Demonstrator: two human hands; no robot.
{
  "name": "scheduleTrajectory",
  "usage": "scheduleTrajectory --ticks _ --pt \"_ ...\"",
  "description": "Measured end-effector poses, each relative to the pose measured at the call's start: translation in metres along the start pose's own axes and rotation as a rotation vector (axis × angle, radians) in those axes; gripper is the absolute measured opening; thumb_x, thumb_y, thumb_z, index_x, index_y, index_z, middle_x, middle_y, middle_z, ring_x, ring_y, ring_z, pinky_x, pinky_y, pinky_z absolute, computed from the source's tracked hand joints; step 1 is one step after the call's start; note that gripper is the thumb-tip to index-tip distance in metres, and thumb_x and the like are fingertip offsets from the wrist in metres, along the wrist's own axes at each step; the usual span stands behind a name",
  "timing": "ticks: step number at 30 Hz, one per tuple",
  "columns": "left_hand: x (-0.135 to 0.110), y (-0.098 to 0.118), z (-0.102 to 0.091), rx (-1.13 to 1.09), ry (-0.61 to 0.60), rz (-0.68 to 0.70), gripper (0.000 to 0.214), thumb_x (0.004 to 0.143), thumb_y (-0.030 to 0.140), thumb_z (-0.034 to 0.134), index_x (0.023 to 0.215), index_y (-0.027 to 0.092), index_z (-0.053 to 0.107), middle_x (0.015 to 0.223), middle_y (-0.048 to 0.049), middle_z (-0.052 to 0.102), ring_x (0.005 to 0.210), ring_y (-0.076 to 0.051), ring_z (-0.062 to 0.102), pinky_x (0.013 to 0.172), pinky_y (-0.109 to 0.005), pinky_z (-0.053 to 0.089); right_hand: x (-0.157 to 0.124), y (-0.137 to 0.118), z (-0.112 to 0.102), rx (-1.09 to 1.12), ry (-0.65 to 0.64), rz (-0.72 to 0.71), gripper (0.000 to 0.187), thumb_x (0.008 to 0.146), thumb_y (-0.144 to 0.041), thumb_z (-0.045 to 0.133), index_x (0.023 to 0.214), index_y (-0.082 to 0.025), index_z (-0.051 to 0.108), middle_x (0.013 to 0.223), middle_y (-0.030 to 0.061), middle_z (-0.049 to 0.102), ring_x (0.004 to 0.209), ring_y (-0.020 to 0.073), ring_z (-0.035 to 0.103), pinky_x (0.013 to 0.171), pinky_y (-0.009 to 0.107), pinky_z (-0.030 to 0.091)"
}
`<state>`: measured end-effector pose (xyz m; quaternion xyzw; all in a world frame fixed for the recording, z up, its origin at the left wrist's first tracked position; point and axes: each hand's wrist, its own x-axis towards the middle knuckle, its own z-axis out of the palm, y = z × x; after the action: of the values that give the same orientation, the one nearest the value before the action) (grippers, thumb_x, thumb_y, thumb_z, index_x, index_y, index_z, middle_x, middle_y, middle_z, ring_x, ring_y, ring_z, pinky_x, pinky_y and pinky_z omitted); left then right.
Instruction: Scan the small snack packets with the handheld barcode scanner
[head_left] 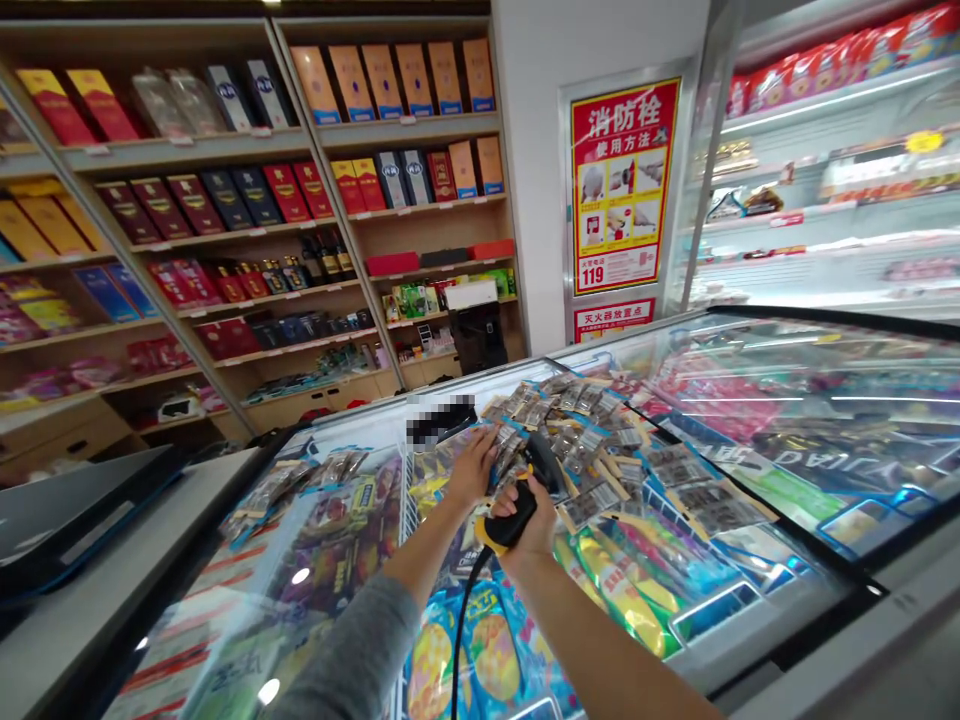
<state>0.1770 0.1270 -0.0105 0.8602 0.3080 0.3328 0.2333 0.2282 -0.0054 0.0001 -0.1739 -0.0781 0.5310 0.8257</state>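
Observation:
My right hand (534, 518) is wrapped round the grip of a black and yellow handheld barcode scanner (510, 520). Its dark head points away from me, over small clear packets with blue edges (589, 400). Beside the scanner head, my left hand (474, 465) lies with fingers stretched out, touching one packet (508, 440) at its fingertips. What the packets contain is too small to make out. They are spread in an overlapping layer on the glass top of a chest freezer (795, 590). A black cable (459, 640) hangs from the scanner toward me.
More packets (277, 490) lie on the glass at left. Under the glass are bagged frozen goods (495, 640). A grey-black device (82, 520) stands on the left counter. Behind are shelves of boxes (292, 190), a fire-hydrant poster (624, 185) and a lit display cooler (840, 190).

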Motion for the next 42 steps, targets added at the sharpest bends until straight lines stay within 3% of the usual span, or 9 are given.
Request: scheduleTrajectory --ticks 6,11,17,21,25,30,34,38,42 --pt "-0.008 -0.002 -0.022 0.116 0.023 -0.007 0.046 0.096 0.038 0.039 0.138 0.023 0.053 0.145 -0.0068 0.052 0.139 -0.022 0.042 0.117 -0.043 0.032 -0.009 -0.009 0.01 0.109 0.13 0.044 0.03 0.063 -0.038 0.071 0.075 -0.023 0.049 0.053 -0.0089 0.042 0.042 0.0073 0.034 0.043 0.021 0.03" --pt "-0.051 -0.037 -0.097 0.279 0.118 -0.088 0.047 0.094 0.039 0.043 0.136 0.021 0.054 0.145 -0.0097 0.052 0.136 -0.023 0.045 0.116 -0.041 0.035 -0.026 -0.01 0.007 0.054 0.059 0.053 0.03 0.063 -0.034 0.074 0.077 -0.022 0.051 0.053 -0.0094 0.043 0.042 0.0063 0.034 0.043 0.02 0.031" --pt "-0.14 -0.104 -0.22 0.544 0.328 -0.405 0.046 0.09 0.03 0.049 0.134 0.017 0.055 0.14 -0.0139 0.055 0.134 -0.027 0.046 0.114 -0.045 0.036 -0.047 0.065 0.009 -0.23 -0.204 0.289 0.034 0.067 -0.038 0.078 0.084 -0.022 0.054 0.052 -0.0088 0.046 0.039 0.0072 0.037 0.04 0.021 0.031" --pt "-0.171 -0.127 -0.266 0.618 0.35 -0.609 0.051 0.089 0.037 0.052 0.137 0.019 0.052 0.144 -0.0148 0.049 0.137 -0.03 0.042 0.113 -0.043 0.034 -0.05 0.129 0.028 -0.283 -0.317 0.428 0.039 0.064 -0.042 0.081 0.082 -0.02 0.054 0.051 -0.0082 0.047 0.037 0.0064 0.036 0.038 0.02 0.029" --pt "-0.167 -0.142 -0.282 0.612 0.255 -0.706 0.062 0.088 0.047 0.053 0.143 0.019 0.044 0.154 -0.0181 0.035 0.143 -0.035 0.032 0.113 -0.046 0.031 -0.038 0.16 0.038 -0.345 -0.353 0.502 0.042 0.063 -0.045 0.082 0.084 -0.02 0.055 0.051 -0.008 0.048 0.039 0.007 0.038 0.039 0.019 0.03" --pt "-0.135 -0.165 -0.285 0.563 0.2 -0.774 0.07 0.086 0.059 0.05 0.147 0.025 0.039 0.159 -0.0178 0.025 0.145 -0.042 0.021 0.107 -0.062 0.029 -0.031 0.159 0.033 -0.364 -0.359 0.51 0.039 0.066 -0.043 0.081 0.083 -0.02 0.055 0.053 -0.0078 0.047 0.039 0.0058 0.037 0.04 0.019 0.03" --pt "-0.119 -0.176 -0.281 0.56 0.066 -0.721 0.064 0.087 0.063 0.044 0.144 0.033 0.043 0.154 -0.0138 0.038 0.139 -0.04 0.033 0.104 -0.065 0.031 -0.032 0.158 0.032 -0.38 -0.359 0.507 0.038 0.067 -0.04 0.081 0.087 -0.019 0.057 0.054 -0.0077 0.047 0.039 0.0056 0.036 0.039 0.018 0.029" --pt "-0.131 -0.164 -0.27 0.641 0.0 -0.592 0.055 0.09 0.056 0.043 0.141 0.036 0.047 0.144 -0.0098 0.051 0.134 -0.034 0.042 0.107 -0.056 0.032 -0.034 0.157 0.037 -0.391 -0.361 0.515 0.037 0.068 -0.041 0.08 0.085 -0.019 0.056 0.054 -0.0073 0.048 0.04 0.0054 0.037 0.04 0.018 0.028" --pt "-0.165 -0.13 -0.255 0.661 -0.062 -0.491 0.048 0.094 0.047 0.038 0.14 0.036 0.049 0.141 -0.009 0.053 0.131 -0.032 0.046 0.108 -0.055 0.032 -0.038 0.152 0.047 -0.383 -0.351 0.516 0.04 0.061 -0.039 0.083 0.082 -0.02 0.055 0.05 -0.0084 0.048 0.038 0.0058 0.036 0.04 0.019 0.03"
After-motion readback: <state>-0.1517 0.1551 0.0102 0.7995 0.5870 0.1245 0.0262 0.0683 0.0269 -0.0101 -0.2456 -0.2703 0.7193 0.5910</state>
